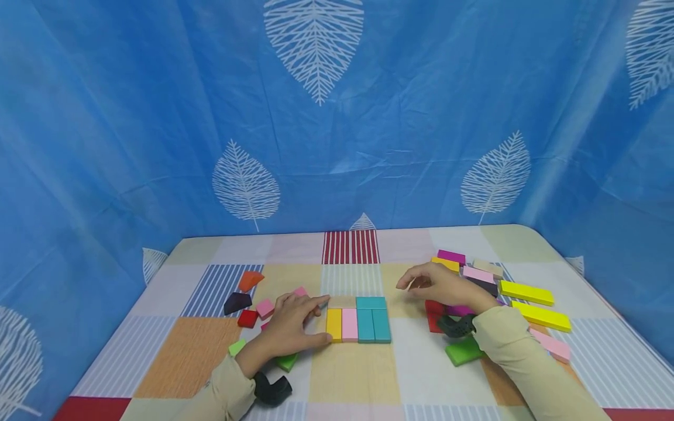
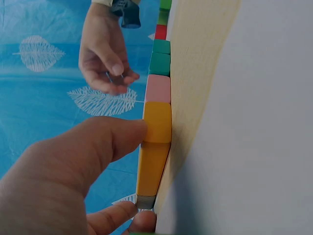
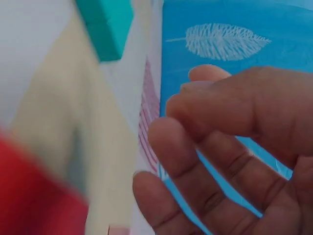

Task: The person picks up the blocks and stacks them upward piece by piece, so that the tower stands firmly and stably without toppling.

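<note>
On the cloth lies a flat rectangle of blocks: a yellow-orange block, a pink block, several teal blocks and a pale wooden block along the far side. At its left edge my left hand rests its thumb on the yellow-orange block and a fingertip by the wooden one. In the left wrist view, the thumb presses that block's near corner. My right hand hovers beyond the rectangle's right side, fingers loosely bent, with nothing in them. A red block lies below its wrist.
Left of the rectangle lie an orange piece, a black piece, a red block and several pink and green ones. Two long yellow blocks, a green block and several others lie around the right forearm.
</note>
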{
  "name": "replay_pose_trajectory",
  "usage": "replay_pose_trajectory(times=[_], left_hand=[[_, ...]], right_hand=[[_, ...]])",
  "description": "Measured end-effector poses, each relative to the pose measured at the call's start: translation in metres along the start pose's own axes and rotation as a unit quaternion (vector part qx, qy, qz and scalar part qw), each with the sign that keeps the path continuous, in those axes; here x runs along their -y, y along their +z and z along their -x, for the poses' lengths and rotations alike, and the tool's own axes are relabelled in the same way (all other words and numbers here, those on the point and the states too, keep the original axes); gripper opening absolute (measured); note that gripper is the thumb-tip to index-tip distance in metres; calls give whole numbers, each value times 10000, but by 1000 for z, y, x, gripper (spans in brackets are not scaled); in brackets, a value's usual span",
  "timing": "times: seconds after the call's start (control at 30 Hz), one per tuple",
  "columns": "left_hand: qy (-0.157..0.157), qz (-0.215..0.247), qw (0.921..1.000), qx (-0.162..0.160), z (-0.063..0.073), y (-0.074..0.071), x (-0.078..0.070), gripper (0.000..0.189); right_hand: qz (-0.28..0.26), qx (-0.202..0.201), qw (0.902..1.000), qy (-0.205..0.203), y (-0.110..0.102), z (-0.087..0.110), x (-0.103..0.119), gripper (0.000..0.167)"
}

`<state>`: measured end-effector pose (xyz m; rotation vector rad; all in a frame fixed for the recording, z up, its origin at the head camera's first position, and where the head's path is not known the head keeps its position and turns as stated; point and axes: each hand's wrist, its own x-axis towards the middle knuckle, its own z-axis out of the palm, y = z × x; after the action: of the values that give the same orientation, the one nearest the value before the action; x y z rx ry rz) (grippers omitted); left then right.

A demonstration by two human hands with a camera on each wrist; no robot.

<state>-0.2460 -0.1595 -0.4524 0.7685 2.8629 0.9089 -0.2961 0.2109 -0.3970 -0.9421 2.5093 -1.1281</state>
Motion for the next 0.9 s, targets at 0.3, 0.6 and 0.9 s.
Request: replay_pose_trajectory(times=[0.3, 0.6, 0.9], left_hand=[[-96, -44, 9999, -23, 3, -1, -1, 83], [-81, -11, 10000, -17, 2, -1, -2, 83], [-41, -6, 10000, -19, 1, 2, -2, 82]], right_hand=[[706, -103, 9974, -93, -11, 26, -11, 18], [1048, 147, 9942, 192, -12, 35, -20, 42], [1047, 427, 9927, 420, -8, 35, -21, 40]])
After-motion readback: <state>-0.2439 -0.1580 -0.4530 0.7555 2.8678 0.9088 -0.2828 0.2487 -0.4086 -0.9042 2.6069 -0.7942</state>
